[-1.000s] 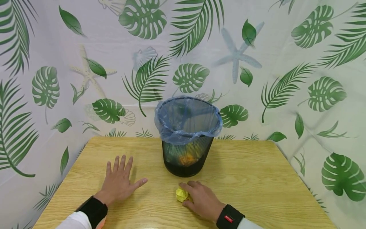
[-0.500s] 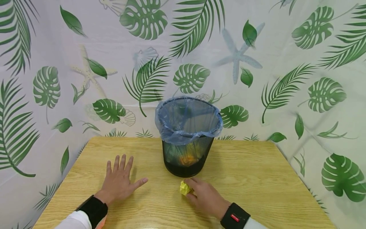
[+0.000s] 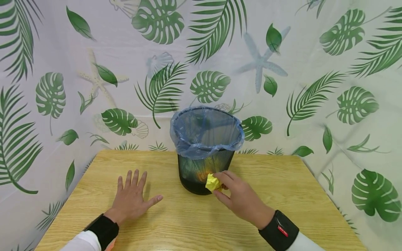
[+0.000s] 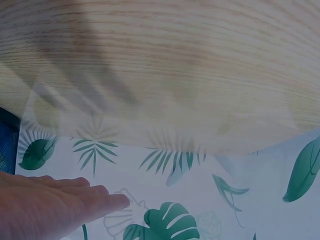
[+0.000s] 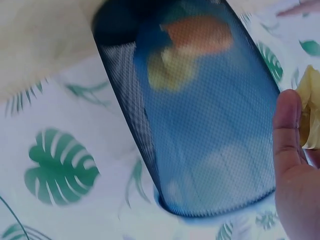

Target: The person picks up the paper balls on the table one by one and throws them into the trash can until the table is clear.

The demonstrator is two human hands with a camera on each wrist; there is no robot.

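Note:
My right hand [image 3: 243, 198] pinches a crumpled yellow paper ball [image 3: 213, 183] between thumb and fingers, just in front of the lower part of the black mesh bin [image 3: 187, 174]. In the right wrist view the same paper ball [image 5: 312, 107] shows at the right edge, beside the thumb. A blue plastic liner [image 3: 201, 150] is folded over the bin's rim. Through the mesh, orange [image 5: 200, 34] and yellow crumpled pieces [image 5: 172, 70] are visible inside. Left of the bin, my left hand [image 3: 130, 200] is spread with straight fingers over the table, holding nothing.
The wooden table [image 3: 176, 226] reaches back to a white cloth backdrop [image 3: 213, 31] printed with green leaves. An orange bit [image 3: 111, 245] peeks out beside the left wristband, mostly hidden by the arm.
My right hand has picked the yellow paper ball up off the table and moved it up and to the right, towards the bin. The left hand has stayed in place.

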